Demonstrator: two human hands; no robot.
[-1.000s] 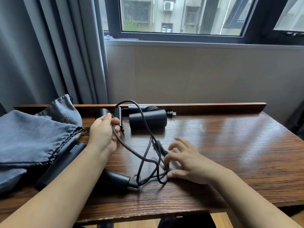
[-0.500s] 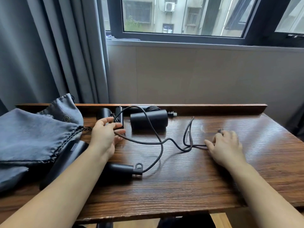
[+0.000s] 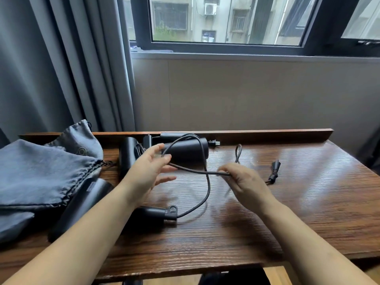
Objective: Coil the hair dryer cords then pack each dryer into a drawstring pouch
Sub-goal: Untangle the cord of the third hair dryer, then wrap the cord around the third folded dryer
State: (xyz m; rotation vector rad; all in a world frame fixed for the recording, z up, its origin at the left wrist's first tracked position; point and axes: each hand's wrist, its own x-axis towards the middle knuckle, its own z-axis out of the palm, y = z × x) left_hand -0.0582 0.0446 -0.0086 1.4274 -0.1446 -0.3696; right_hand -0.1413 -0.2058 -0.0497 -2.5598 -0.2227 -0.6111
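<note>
Cord-coiling step, judged early: right hand (image 3: 245,185) pinching cord (image 3: 207,188) of near dryer (image 3: 86,204) above table (image 3: 308,212), left hand (image 3: 149,171) with fingers spread, one loop over them, hands apart. Next move likely another turn onto left hand, drawing plug (image 3: 274,168) in. Nearby: grey pouches (image 3: 37,171) at left, second dryer (image 3: 185,151) behind; trailing slack prone to snagging.

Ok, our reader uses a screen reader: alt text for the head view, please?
Over a wooden table, a person's right hand pinches a black dryer cord while the open left hand has a loop of it draped over the thumb. The dryer lies at left beside grey pouches; its plug rests at right.
</note>
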